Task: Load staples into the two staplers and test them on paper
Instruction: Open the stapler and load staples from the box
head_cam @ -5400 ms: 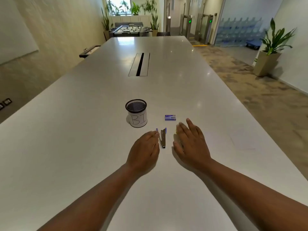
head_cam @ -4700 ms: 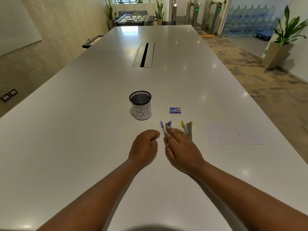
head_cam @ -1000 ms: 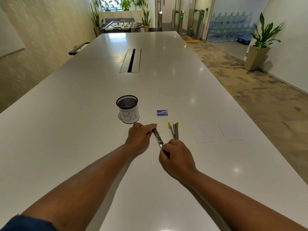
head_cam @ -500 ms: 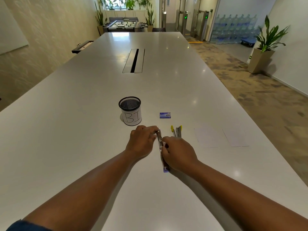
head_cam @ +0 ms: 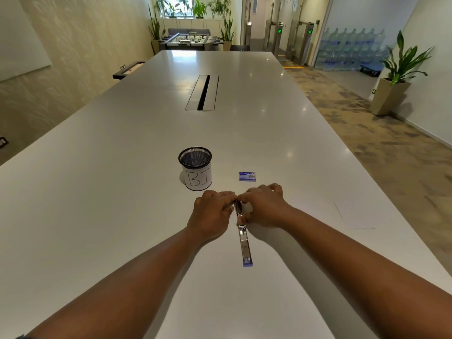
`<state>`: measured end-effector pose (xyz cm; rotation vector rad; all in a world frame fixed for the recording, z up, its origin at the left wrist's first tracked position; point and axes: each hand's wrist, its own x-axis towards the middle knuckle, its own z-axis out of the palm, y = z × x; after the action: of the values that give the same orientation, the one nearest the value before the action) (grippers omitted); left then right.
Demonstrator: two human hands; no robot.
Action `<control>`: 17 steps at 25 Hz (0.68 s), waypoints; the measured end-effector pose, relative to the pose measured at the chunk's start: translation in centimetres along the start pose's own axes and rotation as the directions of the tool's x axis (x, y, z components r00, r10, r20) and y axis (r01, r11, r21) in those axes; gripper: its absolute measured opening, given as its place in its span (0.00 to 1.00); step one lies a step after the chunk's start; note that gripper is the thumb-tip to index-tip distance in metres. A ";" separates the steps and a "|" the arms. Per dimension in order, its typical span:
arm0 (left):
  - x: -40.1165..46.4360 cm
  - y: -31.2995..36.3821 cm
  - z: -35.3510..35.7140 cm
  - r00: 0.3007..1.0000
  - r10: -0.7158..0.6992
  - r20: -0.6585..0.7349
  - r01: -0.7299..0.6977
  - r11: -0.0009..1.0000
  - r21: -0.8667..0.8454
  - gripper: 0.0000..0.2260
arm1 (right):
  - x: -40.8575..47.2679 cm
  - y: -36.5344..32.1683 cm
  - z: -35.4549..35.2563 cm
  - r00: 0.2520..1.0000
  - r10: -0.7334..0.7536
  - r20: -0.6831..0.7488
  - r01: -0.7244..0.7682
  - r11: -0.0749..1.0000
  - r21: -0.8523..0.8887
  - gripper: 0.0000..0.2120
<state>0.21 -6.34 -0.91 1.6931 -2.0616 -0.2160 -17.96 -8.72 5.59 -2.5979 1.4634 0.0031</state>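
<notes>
Left of centre on the white table [head_cam: 122, 192], a black mesh cup [head_cam: 195, 168] carries a paper label reading "BI". The left hand [head_cam: 211, 214] curls its fingers onto the far end of the opened stapler [head_cam: 243, 237], which stretches toward the lower frame. The right hand [head_cam: 263, 206] pinches the same stapler. Above them lies a small blue staple box [head_cam: 247, 176], print unreadable. Paper sheets [head_cam: 354, 214] lie at right.

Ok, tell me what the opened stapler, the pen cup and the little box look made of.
Opened stapler: bright polished metal, mirror glints along the arm; the purple end cap looks plastic.
Pen cup: black wire mesh, see-through weave at the rim, with a white paper label wrapped round it.
Little box: probably printed cardboard, matte blue and white.
</notes>
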 end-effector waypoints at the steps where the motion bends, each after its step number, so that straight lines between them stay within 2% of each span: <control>1: 0.1 0.0 0.0 1.000 0.002 0.004 -0.002 1.000 0.015 0.17 | 0.1 0.0 0.0 1.000 0.001 0.010 -0.001 1.000 0.001 0.21; 12: -0.2 0.5 -0.4 1.000 -0.020 0.000 0.020 1.000 0.023 0.19 | -0.1 -0.3 0.2 0.999 0.026 -0.025 -0.024 0.998 0.065 0.17; 17: -0.4 0.8 -0.5 0.999 -0.039 -0.015 0.039 0.999 0.017 0.18 | -0.6 -0.4 0.7 0.997 0.044 -0.055 -0.033 0.981 0.191 0.11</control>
<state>-0.24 -5.67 -0.21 1.7415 -2.0270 -0.1979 -17.89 -7.90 4.96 -2.4363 1.4556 -0.2005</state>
